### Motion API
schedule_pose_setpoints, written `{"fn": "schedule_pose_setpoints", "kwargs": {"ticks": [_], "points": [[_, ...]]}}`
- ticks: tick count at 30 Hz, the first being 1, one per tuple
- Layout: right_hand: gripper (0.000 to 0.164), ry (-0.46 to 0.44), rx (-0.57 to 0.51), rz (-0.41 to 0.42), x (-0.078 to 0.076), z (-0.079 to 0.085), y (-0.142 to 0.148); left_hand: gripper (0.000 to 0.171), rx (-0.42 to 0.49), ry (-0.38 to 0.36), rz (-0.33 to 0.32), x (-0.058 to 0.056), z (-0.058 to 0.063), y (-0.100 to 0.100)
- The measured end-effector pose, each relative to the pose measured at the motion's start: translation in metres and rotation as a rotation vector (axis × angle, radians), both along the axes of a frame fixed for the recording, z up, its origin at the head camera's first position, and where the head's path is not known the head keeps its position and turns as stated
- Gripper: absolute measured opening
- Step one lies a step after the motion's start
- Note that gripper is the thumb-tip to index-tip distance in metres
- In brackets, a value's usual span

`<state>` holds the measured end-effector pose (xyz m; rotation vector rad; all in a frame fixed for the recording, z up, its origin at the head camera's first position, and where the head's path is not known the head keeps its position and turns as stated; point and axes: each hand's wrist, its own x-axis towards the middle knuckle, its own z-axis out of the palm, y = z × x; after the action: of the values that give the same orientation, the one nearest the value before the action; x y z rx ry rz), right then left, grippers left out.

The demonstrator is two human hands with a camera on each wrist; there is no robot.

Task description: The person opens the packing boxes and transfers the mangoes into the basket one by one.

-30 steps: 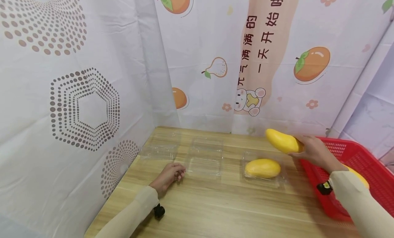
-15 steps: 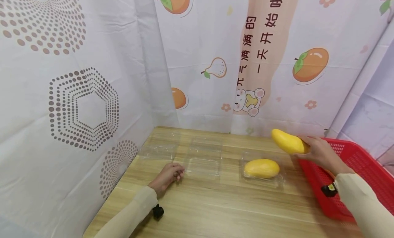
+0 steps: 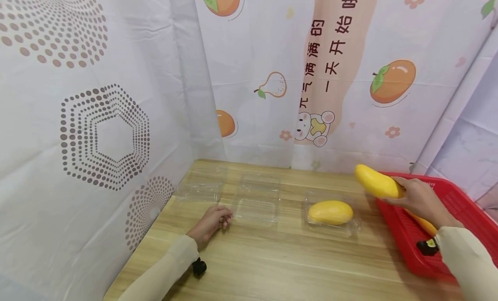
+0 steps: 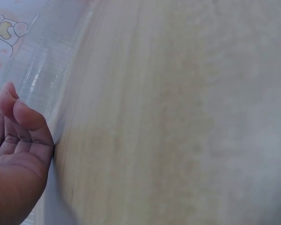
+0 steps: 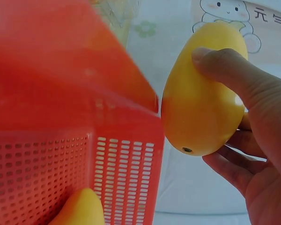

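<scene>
My right hand grips a yellow mango in the air at the near-left corner of the red basket. In the right wrist view the thumb lies along one side of the mango, with the other fingers behind it. Another mango lies in a clear plastic box to the left of the basket. My left hand rests on the table, fingers loosely curled and holding nothing. Just beyond its fingertips stands a clear box with its lid raised.
One more clear box stands at the back left. Inside the red basket lies a mango, partly hidden by my arm in the head view. Printed curtains border the wooden table at the back and left.
My right hand has moved to the right with the mango, from above the boxed mango's far side to over the basket's edge. My left hand has stayed in place.
</scene>
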<state>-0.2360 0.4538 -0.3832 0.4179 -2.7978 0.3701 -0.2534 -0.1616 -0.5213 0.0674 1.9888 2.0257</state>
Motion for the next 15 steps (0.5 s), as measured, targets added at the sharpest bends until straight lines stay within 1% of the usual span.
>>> {"fn": "schedule_pose_setpoints", "kwargs": {"ticks": [4, 8, 11, 15], "points": [[0.073, -0.004, -0.010, -0.033, 0.005, -0.001, 0.008, 0.025, -0.008, -0.001, -0.006, -0.001, 0.000, 0.000], [0.069, -0.004, -0.012, -0.043, 0.008, -0.002, 0.016, 0.025, -0.018, 0.005, -0.010, -0.001, 0.000, -0.001], [0.068, -0.019, -0.007, -0.048, 0.009, -0.004, 0.024, 0.024, -0.015, 0.003, -0.006, -0.001, 0.001, -0.001], [0.075, -0.058, -0.018, -0.058, 0.011, -0.004, 0.031, 0.024, -0.004, 0.002, 0.001, 0.001, 0.001, 0.000]]}}
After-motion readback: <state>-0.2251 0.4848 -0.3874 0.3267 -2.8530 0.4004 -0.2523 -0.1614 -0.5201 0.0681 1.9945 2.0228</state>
